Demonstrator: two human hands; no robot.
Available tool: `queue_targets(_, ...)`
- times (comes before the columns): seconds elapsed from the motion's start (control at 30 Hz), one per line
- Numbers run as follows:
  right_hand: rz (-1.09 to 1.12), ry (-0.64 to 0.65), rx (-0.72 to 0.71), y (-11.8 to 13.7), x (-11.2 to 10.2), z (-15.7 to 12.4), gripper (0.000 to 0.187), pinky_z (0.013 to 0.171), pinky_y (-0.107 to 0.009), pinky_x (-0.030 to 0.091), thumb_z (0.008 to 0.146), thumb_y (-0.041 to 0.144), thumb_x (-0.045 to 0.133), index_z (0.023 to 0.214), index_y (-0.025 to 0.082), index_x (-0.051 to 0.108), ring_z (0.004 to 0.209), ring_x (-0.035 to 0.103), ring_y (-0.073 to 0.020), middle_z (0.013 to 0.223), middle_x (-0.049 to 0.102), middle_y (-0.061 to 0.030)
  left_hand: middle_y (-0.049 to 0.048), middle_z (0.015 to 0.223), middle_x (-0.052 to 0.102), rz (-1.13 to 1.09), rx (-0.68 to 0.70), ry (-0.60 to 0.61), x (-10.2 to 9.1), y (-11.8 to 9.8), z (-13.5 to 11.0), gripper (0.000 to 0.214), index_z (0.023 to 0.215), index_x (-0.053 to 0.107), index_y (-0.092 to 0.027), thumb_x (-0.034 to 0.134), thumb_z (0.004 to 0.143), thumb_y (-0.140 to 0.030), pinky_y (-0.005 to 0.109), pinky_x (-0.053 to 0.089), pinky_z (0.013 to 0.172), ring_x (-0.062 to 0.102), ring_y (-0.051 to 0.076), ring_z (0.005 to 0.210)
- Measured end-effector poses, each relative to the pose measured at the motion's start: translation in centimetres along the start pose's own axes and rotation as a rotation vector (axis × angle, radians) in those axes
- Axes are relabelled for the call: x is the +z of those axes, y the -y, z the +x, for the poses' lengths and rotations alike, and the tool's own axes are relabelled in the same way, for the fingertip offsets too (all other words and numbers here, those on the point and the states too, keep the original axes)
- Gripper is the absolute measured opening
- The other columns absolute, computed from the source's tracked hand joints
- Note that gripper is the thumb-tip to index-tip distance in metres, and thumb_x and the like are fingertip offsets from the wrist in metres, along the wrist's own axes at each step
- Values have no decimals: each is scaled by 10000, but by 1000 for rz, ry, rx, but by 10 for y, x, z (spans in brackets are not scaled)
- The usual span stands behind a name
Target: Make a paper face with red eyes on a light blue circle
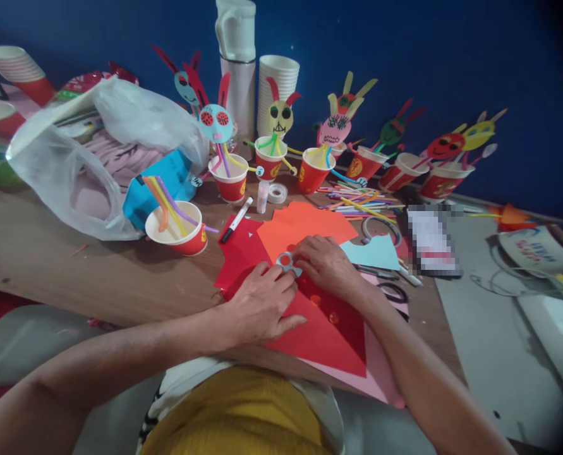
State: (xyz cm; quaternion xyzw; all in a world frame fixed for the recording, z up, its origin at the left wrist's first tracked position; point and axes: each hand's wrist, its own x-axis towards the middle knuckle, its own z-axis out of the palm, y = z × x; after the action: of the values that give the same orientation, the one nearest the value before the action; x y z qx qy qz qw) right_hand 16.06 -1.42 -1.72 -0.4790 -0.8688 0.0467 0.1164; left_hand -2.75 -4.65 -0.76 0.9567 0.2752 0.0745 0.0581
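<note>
A small light blue paper cutout (297,272) with orange-red round spots lies on the red paper (338,347) in front of me. My left hand (265,300) rests flat on the red sheet, thumb stretched out, fingertips at the cutout's lower left edge. From the right, my right hand (327,265) has its bent fingers closed on the cutout's edge; its thumb is hidden. Small round orange pieces (333,318) lie on the red sheet below the right hand. Orange paper (309,221) lies just beyond both hands.
Red paper cups (231,183) with paper-faced figures stand along the back. At left are a plastic bag (72,196) and a cup with pipe cleaners (177,230). A marker (236,220), glue stick (263,197), tape roll (277,193), black-handled scissors (392,292) and phone (433,243) lie around.
</note>
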Motion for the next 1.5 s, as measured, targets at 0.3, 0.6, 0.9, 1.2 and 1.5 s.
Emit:
queue_targets(0.3, 10, -19, 21, 1, 8, 0, 133, 746, -293, 291, 865, 209, 478, 889, 192, 608, 825, 511, -180, 866, 613, -49, 128, 1073, 566, 0, 2, 7, 0, 0, 0, 507, 1050, 585, -96, 336, 876, -502, 431, 340, 864, 445, 279, 1000)
queue_targets(0.6, 0, -15, 16, 0, 8, -1, 142, 755, -291, 294, 868, 218, 475, 898, 196, 612, 836, 510, -179, 870, 611, -50, 127, 1080, 558, -5, -5, 9, 0, 0, -1, 501, 1057, 577, -101, 339, 875, -501, 430, 333, 880, 441, 277, 1006)
queue_targets(0.9, -11, -40, -5, 1, 7, -1, 154, 753, -303, 305, 870, 233, 483, 897, 197, 631, 816, 528, -181, 847, 621, -55, 136, 1066, 561, 8, 3, 4, 0, 0, 0, 499, 1040, 581, -94, 348, 871, -502, 429, 340, 869, 446, 280, 1001)
queue_targets(1.2, 92, -167, 36, -3, -4, -4, 159, 759, -320, 341, 866, 202, 482, 950, 181, 615, 803, 593, -184, 883, 690, -43, 135, 1083, 558, 8, 7, 6, 1, 0, 1, 493, 1034, 586, -100, 349, 871, -500, 433, 342, 854, 447, 283, 998)
queue_targets(1.5, 62, -219, -55, 6, -5, -18, 204, 869, -368, 323, 820, 97, 427, 958, 179, 552, 806, 635, -168, 892, 695, -36, 118, 1060, 554, -6, -7, 7, 0, 0, 0, 478, 984, 593, -105, 353, 870, -502, 429, 349, 854, 446, 274, 999)
